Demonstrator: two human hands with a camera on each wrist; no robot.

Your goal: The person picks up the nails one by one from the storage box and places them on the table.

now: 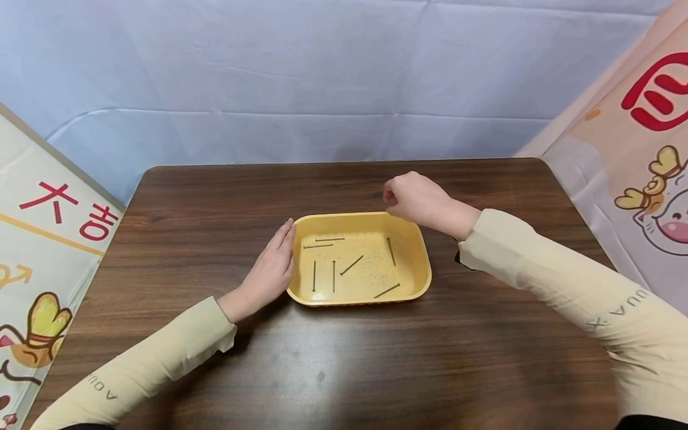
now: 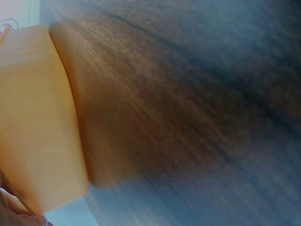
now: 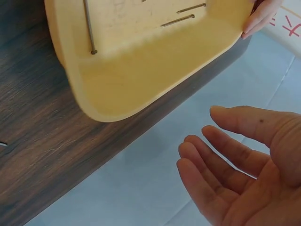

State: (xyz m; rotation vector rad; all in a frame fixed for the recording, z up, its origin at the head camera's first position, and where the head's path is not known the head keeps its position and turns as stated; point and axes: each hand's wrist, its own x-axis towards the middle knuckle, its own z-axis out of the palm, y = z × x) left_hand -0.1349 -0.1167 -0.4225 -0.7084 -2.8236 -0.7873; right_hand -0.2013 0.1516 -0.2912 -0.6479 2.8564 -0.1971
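Note:
A yellow plastic tray point(image 1: 352, 222) stands on the brown table, with several long metal nails point(image 1: 334, 276) lying scattered on its bottom. My left hand point(image 1: 271, 263) rests along the tray's left side, its fingers extended by the rim. In the left wrist view, the tray's outer wall point(image 2: 42, 127) fills the left edge and a bit of that hand shows below it. Over the far right corner is my right hand point(image 1: 421, 200). The right wrist view has this right hand point(image 3: 235, 174) with loosely bent fingers and nothing between them, apart from the tray rim.
The wood-grain table point(image 1: 344, 364) extends on all sides of the tray. At the left edge of the right wrist view, a thin metal tip point(image 3: 3, 143) lies on the tabletop. A pale cloth point(image 1: 301, 77) hangs behind, with printed banners point(image 1: 661, 179) at both sides.

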